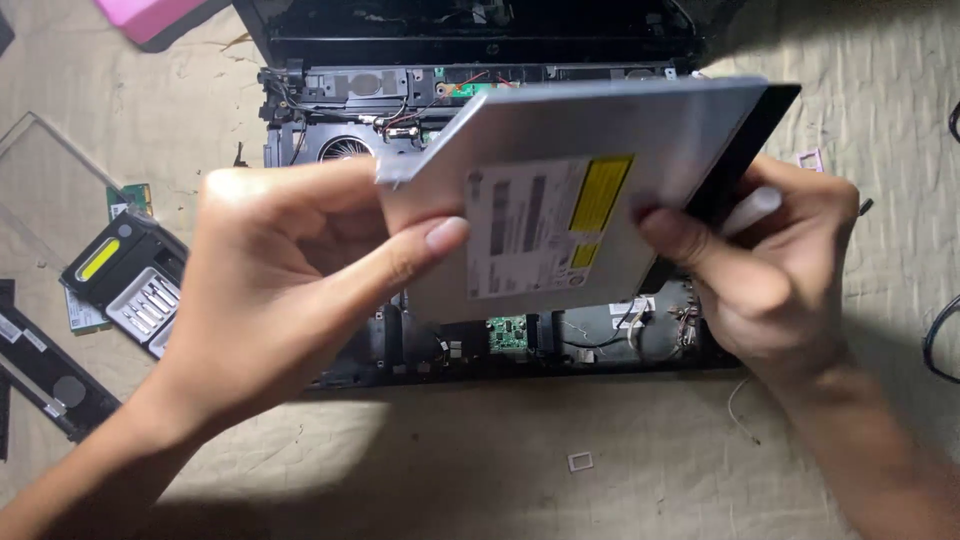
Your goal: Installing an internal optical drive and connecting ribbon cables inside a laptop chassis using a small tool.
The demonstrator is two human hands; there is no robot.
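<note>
Optical drive [590, 190], a flat grey metal unit with white and yellow labels, is held tilted above the opened laptop chassis [330, 110]. Left hand [290, 270] grasps its left edge, thumb pressed on the labelled face. Right hand [770, 270] grips the right end by the black bezel. Cooling fan [345, 148] is exposed below. A dark battery pack [125, 280] lies on the beige cloth [500, 460], well left.

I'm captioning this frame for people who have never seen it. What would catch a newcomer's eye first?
First, the flat silver optical drive at centre frame, with its white and yellow labels, held up by the left hand and the right hand. Beneath it lies an opened laptop chassis with fan and wiring exposed. At the left edge, loose black parts rest on the beige cloth.
</note>
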